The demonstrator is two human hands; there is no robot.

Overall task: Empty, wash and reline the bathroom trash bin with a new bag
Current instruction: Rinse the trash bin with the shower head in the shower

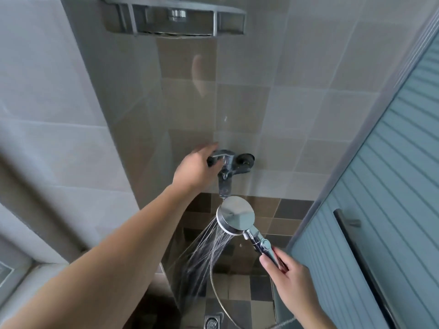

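Here left hand (197, 167) reaches faucet (228, 162); right hand (288, 279) grips spraying showerhead (236, 216).

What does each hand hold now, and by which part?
The right hand holds the round chrome handheld shower head by its handle. The left hand rests on the chrome wall faucet at its lever; a closed grip cannot be told.

Both forearms are bare, with no sleeve showing on either. The left hand (199, 166) and the right hand (288, 273) wear no gloves. The fingernails are short and plain.
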